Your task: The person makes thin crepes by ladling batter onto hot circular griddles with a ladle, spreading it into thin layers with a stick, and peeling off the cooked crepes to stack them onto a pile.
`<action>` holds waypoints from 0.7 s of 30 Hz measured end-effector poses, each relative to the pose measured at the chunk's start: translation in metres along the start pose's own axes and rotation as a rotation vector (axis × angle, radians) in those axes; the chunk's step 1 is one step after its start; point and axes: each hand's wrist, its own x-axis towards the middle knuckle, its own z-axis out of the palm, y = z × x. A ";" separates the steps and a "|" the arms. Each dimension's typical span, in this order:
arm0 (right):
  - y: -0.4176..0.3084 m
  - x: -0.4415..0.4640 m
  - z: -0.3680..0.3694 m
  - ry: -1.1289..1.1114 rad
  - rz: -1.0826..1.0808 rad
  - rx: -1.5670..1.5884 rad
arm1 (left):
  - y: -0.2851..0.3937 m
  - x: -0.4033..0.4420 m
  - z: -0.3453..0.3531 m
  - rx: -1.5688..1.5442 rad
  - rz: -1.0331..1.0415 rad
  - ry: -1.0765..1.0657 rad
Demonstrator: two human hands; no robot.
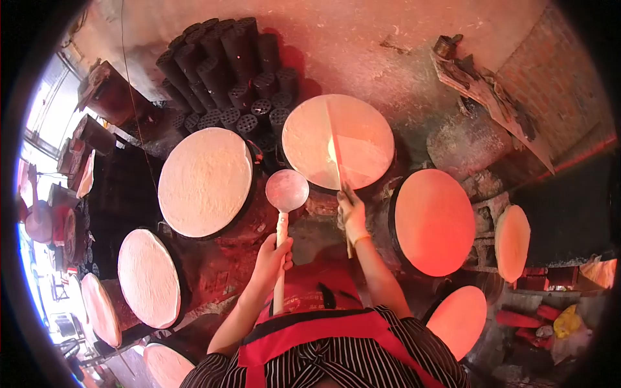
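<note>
The left hand (273,257) grips the pale handle of a ladle (286,192), fingers wrapped around the shaft. The ladle bowl points away from the body, between the left disc (206,182) and the far disc (365,132); contact between bowl and far disc cannot be determined. The right hand (352,212) grasps a long, thin stick (334,139), which extends across the upper face of the far disc. Left of the stick this face is pale and rough; right of it, smoother and partly shiny.

The right disc (435,222) is flat, smooth and lit pink, with a dark rim (392,223) along its left side. The left disc carries a coarse, pale surface. Further pale discs stand around the person on both sides.

Behind the left and far discs, black perforated cylinders (223,64) are stacked in a dense group. The surface beyond is tan and scuffed, meeting brickwork (559,103) at the right. A worn board (491,107) slants above a rounded, stained vessel (469,139). Daylight enters at the left edge; red light covers the centre. A yellow bag (569,321) lies at the lower right.
</note>
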 end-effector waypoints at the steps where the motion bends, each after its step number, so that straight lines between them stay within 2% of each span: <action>1: -0.006 -0.001 -0.007 0.053 -0.034 -0.011 | 0.002 0.002 0.000 0.002 -0.005 -0.016; 3: 0.040 0.031 -0.046 0.310 -0.307 0.041 | 0.008 0.006 -0.006 0.008 -0.026 -0.047; 4: 0.029 0.005 -0.044 0.417 -0.232 0.177 | 0.009 0.007 -0.008 0.012 -0.053 -0.067; 5: 0.051 0.012 -0.048 0.419 -0.231 0.171 | 0.009 0.009 -0.011 0.008 -0.057 -0.068; 6: 0.087 0.032 -0.055 0.313 -0.239 0.241 | 0.010 0.012 -0.012 0.017 -0.072 -0.062; 7: 0.076 0.026 -0.036 0.207 -0.250 0.310 | 0.011 0.016 -0.013 0.028 -0.086 -0.059; 8: 0.061 0.013 -0.026 0.168 -0.160 0.055 | 0.011 0.021 -0.013 0.028 -0.088 -0.064; 11: 0.016 0.030 -0.036 0.242 -0.131 0.064 | 0.010 0.036 -0.017 0.068 -0.091 -0.114; 13: -0.009 0.021 -0.042 0.374 -0.104 0.110 | 0.009 0.050 -0.018 0.058 -0.094 -0.128; 15: 0.031 0.038 -0.063 0.273 -0.213 -0.112 | 0.008 0.076 -0.021 0.118 -0.066 -0.134; 16: 0.033 0.020 -0.062 0.165 -0.112 -0.059 | 0.009 0.090 -0.021 0.176 -0.039 -0.137; 17: 0.013 -0.023 -0.046 0.131 0.027 -0.146 | 0.013 0.105 -0.019 0.225 -0.017 -0.121; 20: 0.039 -0.063 -0.055 0.064 -0.030 -0.126 | 0.019 0.167 -0.007 0.359 0.041 -0.081; 21: 0.061 -0.063 -0.063 0.134 -0.121 -0.108 | 0.020 0.186 -0.001 0.399 0.065 -0.063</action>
